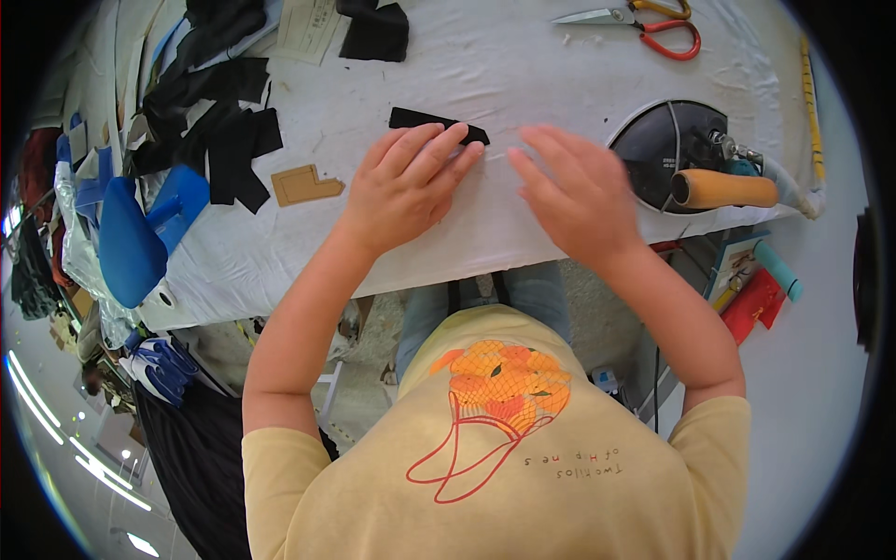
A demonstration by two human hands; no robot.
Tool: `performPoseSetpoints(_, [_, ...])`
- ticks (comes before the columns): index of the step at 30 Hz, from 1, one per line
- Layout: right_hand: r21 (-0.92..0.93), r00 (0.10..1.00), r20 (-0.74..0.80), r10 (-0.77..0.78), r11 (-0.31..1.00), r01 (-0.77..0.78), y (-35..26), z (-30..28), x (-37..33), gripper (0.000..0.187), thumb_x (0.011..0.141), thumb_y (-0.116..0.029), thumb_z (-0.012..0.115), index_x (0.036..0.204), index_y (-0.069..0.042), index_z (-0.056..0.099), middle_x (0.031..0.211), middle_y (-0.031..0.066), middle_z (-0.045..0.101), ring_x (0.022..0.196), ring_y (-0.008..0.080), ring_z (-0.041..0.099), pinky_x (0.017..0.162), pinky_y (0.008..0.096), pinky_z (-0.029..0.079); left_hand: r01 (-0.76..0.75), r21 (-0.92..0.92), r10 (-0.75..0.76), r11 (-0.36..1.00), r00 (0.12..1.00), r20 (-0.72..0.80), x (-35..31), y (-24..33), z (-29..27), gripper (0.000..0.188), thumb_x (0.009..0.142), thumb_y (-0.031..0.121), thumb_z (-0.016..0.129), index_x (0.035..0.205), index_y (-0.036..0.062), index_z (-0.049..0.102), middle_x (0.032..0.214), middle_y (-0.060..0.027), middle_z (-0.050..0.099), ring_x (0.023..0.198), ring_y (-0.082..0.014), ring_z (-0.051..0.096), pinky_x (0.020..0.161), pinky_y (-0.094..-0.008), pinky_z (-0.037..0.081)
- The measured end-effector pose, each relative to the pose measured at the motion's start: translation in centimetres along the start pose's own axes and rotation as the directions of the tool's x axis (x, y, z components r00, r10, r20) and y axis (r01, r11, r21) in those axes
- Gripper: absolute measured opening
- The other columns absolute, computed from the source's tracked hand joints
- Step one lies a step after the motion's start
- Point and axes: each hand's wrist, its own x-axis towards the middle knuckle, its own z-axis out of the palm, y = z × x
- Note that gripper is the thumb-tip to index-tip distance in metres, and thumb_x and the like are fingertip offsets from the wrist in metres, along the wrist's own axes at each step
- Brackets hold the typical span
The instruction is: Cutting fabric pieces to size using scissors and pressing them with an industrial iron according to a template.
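Note:
A narrow black fabric strip (422, 119) lies on the white-covered table in front of me. My left hand (399, 191) rests over it with fingers stretched out, the fingertips pressing on its near side and hiding part of it. To the right, my right hand (583, 196) is raised slightly apart from the strip. Its fingers are extended and somewhat blurred, with nothing visible in them. An iron (674, 140) with an orange-brown handle stands right of that hand. Left of my left hand lies a small brown card template (303, 185).
Scissors (653, 26) with red and yellow handles lie at the far right. Black fabric pieces (233, 140) are heaped at the left, near a blue curved object (140, 233). Another black piece (375, 33) lies at the far side beside a paper sheet (306, 26).

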Motion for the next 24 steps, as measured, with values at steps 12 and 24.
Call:
performPoseSetpoints(12, [-0.152,0.894,0.277,0.353,0.934,-0.322,9.1,-11.2,-3.7,0.033,0.065,-0.003,0.075,0.095,-0.010,0.062,0.087,0.0101,0.064,0.083,0.0335,0.061,0.071,0.0415,0.049,-0.013,-0.104,0.016,0.995,1.000,0.021,-0.8,-0.3,-0.6,0.048,0.079,0.013,0.064,0.127,0.0116,0.061,0.134,-0.0048,0.053,0.123,-0.0238,0.051,0.105,-0.0412,0.043])
performPoseSetpoints(24, [-0.032,0.945,0.264,0.193,0.981,-0.192,-0.4,-5.9,5.3,0.016,0.076,-0.007,0.062,0.089,-0.011,0.054,0.111,0.0123,0.062,0.069,0.0265,0.066,0.061,0.0379,0.051,0.017,-0.178,-0.024,0.984,0.999,-0.040,-2.4,-5.1,-2.6,0.022,0.076,0.002,0.065,0.098,0.0036,0.065,0.124,-0.0090,0.063,0.119,-0.0299,0.058,0.097,-0.0409,0.050])
